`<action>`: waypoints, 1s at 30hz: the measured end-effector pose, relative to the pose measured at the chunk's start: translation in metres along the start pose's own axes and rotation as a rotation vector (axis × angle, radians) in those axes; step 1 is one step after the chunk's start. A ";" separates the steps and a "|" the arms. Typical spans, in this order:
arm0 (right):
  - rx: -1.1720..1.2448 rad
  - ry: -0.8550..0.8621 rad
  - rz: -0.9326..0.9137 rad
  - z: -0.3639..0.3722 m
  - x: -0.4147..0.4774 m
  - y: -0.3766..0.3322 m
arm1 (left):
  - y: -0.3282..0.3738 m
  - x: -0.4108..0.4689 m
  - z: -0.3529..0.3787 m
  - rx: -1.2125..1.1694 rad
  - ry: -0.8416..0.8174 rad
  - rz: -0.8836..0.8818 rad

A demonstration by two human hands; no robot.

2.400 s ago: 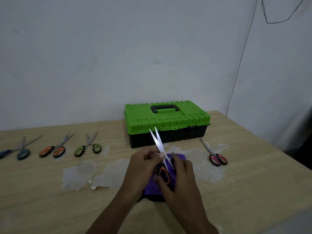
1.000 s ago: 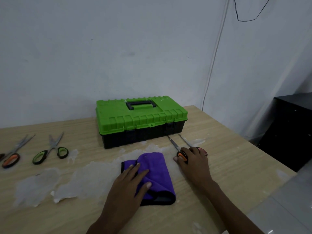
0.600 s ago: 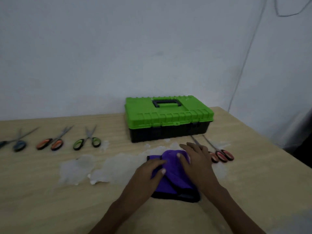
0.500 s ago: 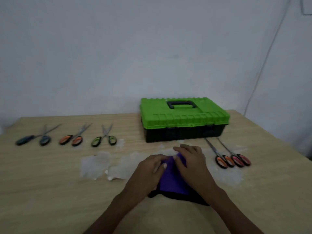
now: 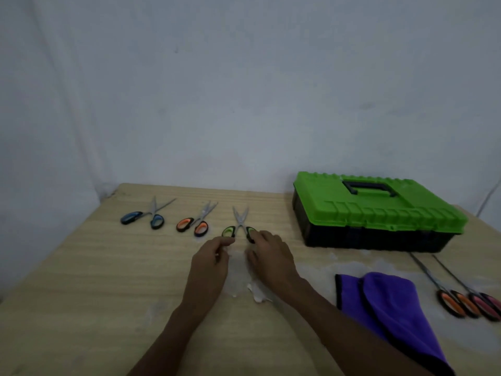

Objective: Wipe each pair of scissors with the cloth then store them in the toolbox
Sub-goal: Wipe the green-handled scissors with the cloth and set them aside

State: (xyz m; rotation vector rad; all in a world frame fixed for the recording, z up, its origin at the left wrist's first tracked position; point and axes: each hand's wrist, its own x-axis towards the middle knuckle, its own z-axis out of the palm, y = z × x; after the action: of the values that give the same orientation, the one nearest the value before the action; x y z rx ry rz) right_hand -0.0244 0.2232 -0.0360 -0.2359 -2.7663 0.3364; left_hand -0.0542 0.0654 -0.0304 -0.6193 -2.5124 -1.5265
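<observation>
left forearm (image 5: 173,329) and right forearm (image 5: 339,321) rise from the bottom edge to mid-frame, where the left hand (image 5: 212,263) lies palm down, fingers loosely curled, and the right hand (image 5: 269,257) just beside it stretches relaxed fingers forward.

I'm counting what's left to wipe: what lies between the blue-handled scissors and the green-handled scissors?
One orange-handled pair of scissors, touching neither, as the head view shows.

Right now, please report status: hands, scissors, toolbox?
Left hand, right hand at green scissors handles, grip unclear. Toolbox lid closed. Cloth lies aside, right.
</observation>
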 end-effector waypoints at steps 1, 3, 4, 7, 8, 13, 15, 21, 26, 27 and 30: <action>-0.058 0.017 0.009 0.004 0.006 -0.001 | 0.000 0.002 0.002 -0.007 -0.003 0.001; -0.102 0.043 0.040 0.008 0.015 -0.001 | 0.000 0.006 0.005 -0.006 -0.013 -0.006; -0.096 0.058 0.052 0.009 0.018 0.000 | 0.000 0.007 0.006 -0.001 -0.019 -0.021; -0.024 0.126 0.053 0.007 0.016 0.002 | -0.002 0.010 0.007 0.026 -0.036 -0.081; 0.021 0.149 0.053 0.005 0.013 0.002 | -0.003 0.011 0.008 0.025 -0.047 -0.097; 0.168 0.214 -0.014 -0.014 -0.026 -0.002 | 0.013 0.008 0.006 0.013 -0.114 -0.152; 0.164 0.239 -0.039 -0.023 -0.044 -0.003 | 0.022 0.001 0.005 -0.141 -0.146 -0.173; 0.156 0.230 -0.051 -0.068 -0.101 0.017 | 0.062 -0.035 0.019 -0.960 -0.364 -0.543; 0.186 0.101 0.066 -0.110 -0.149 0.060 | 0.092 -0.060 0.041 -0.961 -0.449 -0.571; 0.094 0.122 0.117 -0.115 -0.158 0.072 | 0.097 -0.064 0.046 -0.956 -0.462 -0.565; -0.230 0.050 0.207 -0.122 -0.177 0.106 | 0.112 -0.079 0.061 -0.902 -0.553 -0.553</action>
State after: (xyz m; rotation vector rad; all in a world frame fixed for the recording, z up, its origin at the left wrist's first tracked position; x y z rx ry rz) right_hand 0.1960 0.3138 -0.0083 -0.5822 -2.7343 0.0593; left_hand 0.0692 0.1423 0.0065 -0.4824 -2.3146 -3.1281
